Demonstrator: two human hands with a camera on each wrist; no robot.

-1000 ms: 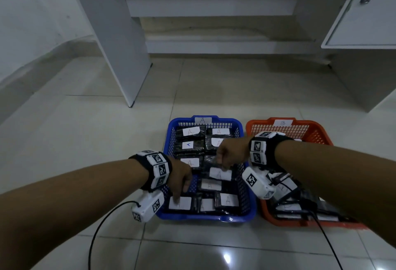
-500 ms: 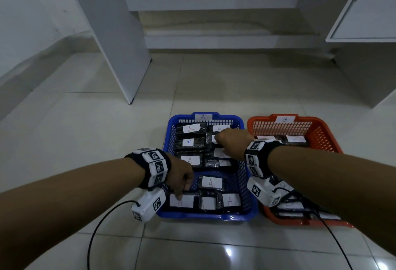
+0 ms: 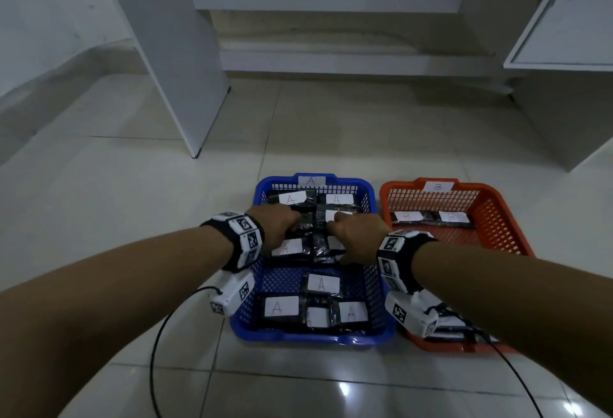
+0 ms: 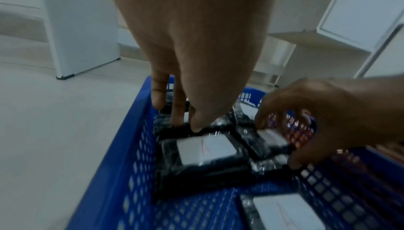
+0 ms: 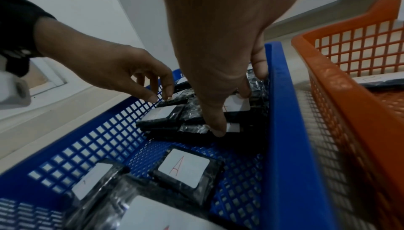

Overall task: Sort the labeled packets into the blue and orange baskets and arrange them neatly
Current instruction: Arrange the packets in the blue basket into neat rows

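Gripping glossy black packets in latticed blue basket.

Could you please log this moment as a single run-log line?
stage: arranging | left hand: fingertips on A packets in blue basket | right hand: grips neighbouring packet | orange basket: B packets, untouched

Glossy plastic-wrapped packets, paper labels
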